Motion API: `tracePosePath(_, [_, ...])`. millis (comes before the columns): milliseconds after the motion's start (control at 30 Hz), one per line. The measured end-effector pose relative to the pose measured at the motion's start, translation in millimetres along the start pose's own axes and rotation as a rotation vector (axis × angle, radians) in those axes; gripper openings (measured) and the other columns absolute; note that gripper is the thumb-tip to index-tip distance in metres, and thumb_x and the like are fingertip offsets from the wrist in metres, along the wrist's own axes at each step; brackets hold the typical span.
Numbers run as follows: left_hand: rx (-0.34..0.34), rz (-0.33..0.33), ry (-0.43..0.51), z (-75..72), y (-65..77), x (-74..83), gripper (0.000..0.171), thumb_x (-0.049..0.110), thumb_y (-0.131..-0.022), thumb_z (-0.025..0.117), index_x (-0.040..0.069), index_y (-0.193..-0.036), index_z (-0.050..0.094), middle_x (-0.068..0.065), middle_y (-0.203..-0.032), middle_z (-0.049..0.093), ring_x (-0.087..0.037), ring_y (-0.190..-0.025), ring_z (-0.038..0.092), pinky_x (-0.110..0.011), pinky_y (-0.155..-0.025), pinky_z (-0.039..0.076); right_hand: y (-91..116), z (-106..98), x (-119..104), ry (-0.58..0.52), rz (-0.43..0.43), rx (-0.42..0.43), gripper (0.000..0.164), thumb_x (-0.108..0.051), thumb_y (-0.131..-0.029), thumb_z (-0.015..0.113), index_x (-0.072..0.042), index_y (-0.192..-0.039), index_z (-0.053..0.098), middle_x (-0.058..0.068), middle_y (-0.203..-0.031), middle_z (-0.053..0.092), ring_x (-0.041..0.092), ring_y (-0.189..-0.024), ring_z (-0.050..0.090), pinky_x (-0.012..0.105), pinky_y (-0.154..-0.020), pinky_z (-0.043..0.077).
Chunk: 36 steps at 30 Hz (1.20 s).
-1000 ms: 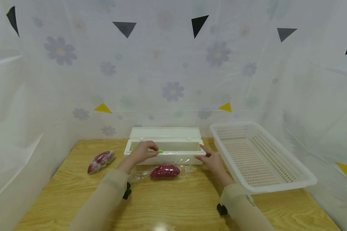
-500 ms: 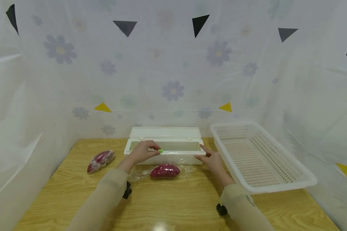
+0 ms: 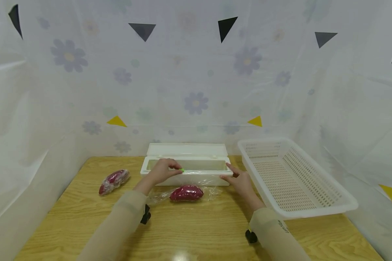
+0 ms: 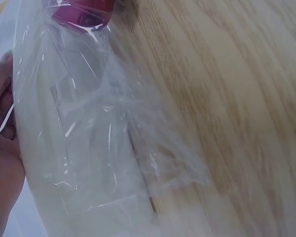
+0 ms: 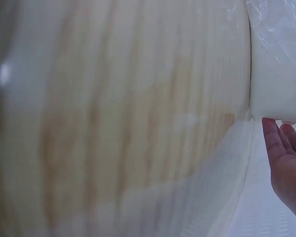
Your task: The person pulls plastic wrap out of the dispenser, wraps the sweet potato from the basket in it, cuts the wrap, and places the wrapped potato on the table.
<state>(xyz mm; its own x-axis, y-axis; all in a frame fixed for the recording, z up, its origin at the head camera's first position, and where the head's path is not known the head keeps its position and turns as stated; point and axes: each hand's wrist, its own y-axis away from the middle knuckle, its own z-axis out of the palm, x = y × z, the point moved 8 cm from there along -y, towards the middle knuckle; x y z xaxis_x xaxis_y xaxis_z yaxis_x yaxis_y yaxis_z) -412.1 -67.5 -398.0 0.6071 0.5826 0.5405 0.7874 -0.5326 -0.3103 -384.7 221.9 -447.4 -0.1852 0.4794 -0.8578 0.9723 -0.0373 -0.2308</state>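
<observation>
A white cling film dispenser (image 3: 212, 179) stands at the back of the table with its lid (image 3: 187, 149) tipped back. My left hand (image 3: 161, 172) pinches the small green slide cutter (image 3: 182, 170) on its front edge. At the right end, my right hand (image 3: 241, 181) holds the dispenser between thumb and fingers; the right wrist view shows the fingers (image 5: 274, 140) against that end. A purple sweet potato (image 3: 187, 193) lies in front on a clear sheet of cling film (image 4: 103, 103) that runs up to the dispenser's edge.
Another sweet potato (image 3: 114, 182), wrapped in film, lies at the left of the wooden table (image 3: 189, 232). A white perforated basket (image 3: 320, 213) stands at the right, close beside the right forearm. A patterned curtain (image 3: 196, 79) hangs behind and at both sides.
My left hand has slid slightly right along the dispenser's edge with the green cutter. The right hand, sweet potatoes and basket have stayed in place.
</observation>
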Motion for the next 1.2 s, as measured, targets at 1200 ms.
tracePosePath(1200, [0.075, -0.011, 0.004, -36.4, 35.3, -25.1, 0.014, 0.021, -0.085, 0.07, 0.01, -0.094, 0.074, -0.004, -0.098, 0.062, -0.022, -0.09, 0.058, -0.036, -0.074, 0.049, 1.7, 1.5, 1.0, -0.016, 0.038, -0.017, 0.066, -0.037, -0.076, 0.077, -0.023, -0.136, 0.052, 0.022, -0.068, 0.06, 0.008, -0.047, 0.039, 0.019, -0.042, 0.027])
